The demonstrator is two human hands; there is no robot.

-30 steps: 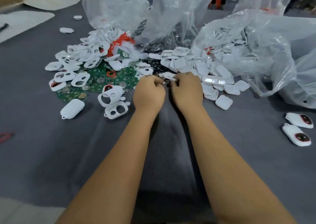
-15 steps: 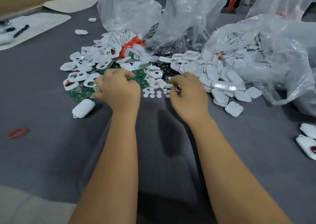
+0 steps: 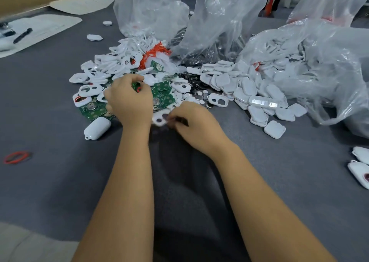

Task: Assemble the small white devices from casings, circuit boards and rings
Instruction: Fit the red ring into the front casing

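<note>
Two finished devices [image 3: 360, 165] lie at right edge; heaps remain. My left hand [image 3: 129, 100] pinches a circuit board [image 3: 136, 86] mid-frame, my right hand [image 3: 196, 125] grips a casing [image 3: 159, 118] beside it.

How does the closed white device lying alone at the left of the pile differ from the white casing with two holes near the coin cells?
The closed white device has a smooth, unbroken shell, while the white casing with two holes shows two round openings. The device looks thicker and rounded; the casing looks flatter, like one half shell. The device lies apart on the grey cloth; the casing lies among small white discs at the pile's edge. Both are white plastic with a similar rounded outline.
</note>
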